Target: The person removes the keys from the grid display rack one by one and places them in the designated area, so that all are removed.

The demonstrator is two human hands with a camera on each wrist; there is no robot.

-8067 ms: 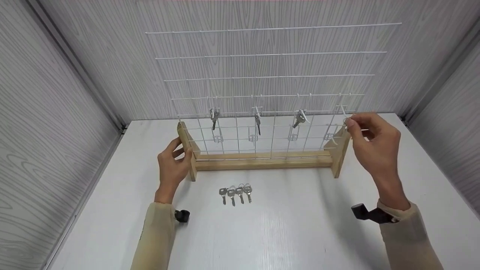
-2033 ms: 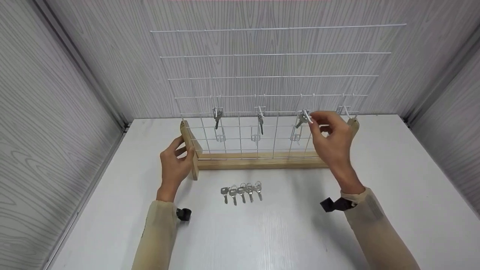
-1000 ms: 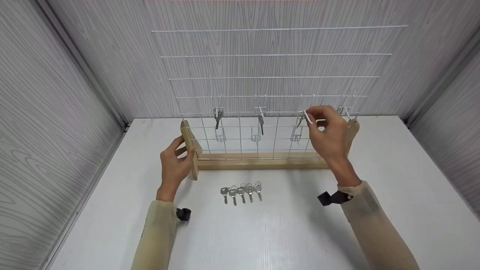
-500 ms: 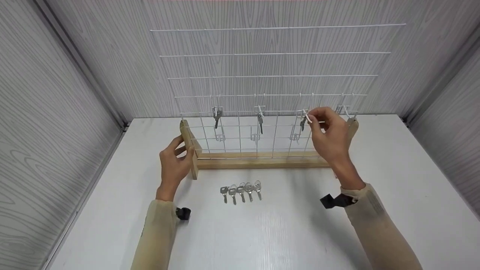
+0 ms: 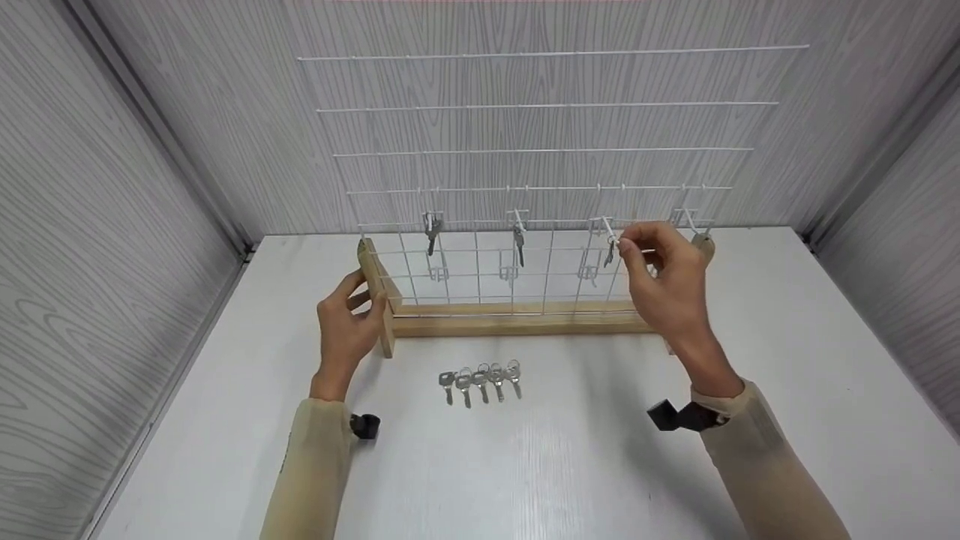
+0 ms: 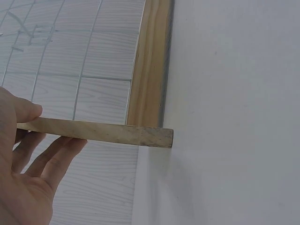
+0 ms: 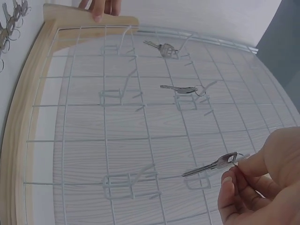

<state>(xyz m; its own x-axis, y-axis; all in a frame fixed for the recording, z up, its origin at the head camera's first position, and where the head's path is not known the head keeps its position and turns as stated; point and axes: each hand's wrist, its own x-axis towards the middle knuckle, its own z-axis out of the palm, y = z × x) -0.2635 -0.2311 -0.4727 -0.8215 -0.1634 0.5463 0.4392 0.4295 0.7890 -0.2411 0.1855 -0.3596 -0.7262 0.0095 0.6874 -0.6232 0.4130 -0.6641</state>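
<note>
My left hand (image 5: 351, 322) grips the wooden end piece (image 5: 375, 285) of a stand holding an upright white wire grid (image 5: 550, 262); in the left wrist view its thumb and fingers lie on opposite sides of the wood (image 6: 108, 132). My right hand (image 5: 671, 285) pinches the ring of a key (image 5: 610, 253) at the tip of a white hook (image 5: 608, 226). In the right wrist view that key (image 7: 211, 167) points away from the fingertips, its ring around the hook's end. Two other keys (image 5: 433, 232) (image 5: 519, 244) hang on hooks to the left.
Several keys with rings (image 5: 480, 381) lie in a row on the white table (image 5: 525, 465) before the stand's wooden base bar (image 5: 525, 325). A hook (image 5: 691, 220) at the right end bears no key. Lower hooks (image 5: 587, 274) sit on the grid. Panelled walls (image 5: 540, 82) enclose the back and sides.
Since eight seconds ago, my right hand has moved left from the rightmost hook, and one more key lies in the table row. The third hook's key has shifted outward to its tip, with my fingers.
</note>
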